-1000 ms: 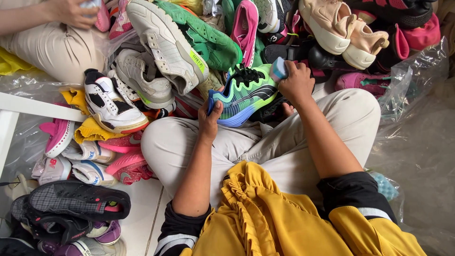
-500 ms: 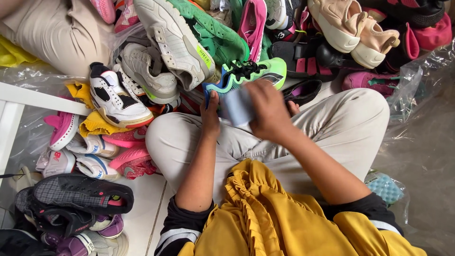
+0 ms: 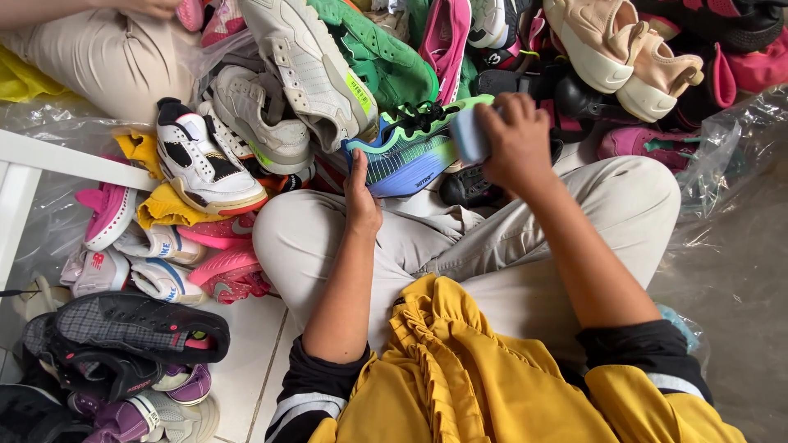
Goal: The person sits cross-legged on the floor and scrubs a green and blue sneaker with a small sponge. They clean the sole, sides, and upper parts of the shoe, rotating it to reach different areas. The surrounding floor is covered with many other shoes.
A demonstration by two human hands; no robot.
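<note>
Sitting cross-legged on the floor amid a heap of used footwear, a person steadies a green-and-blue mesh running shoe on the knee, the left hand closed around its heel end. The right hand, above the shoe's toe, grips a small pale blue sponge-like pad pressed to the upper. Judging by the pile, the wiping seems at an early stage: white leather sneakers left of the hands, pink trainers and beige sandals beyond the right hand lie untouched.
</note>
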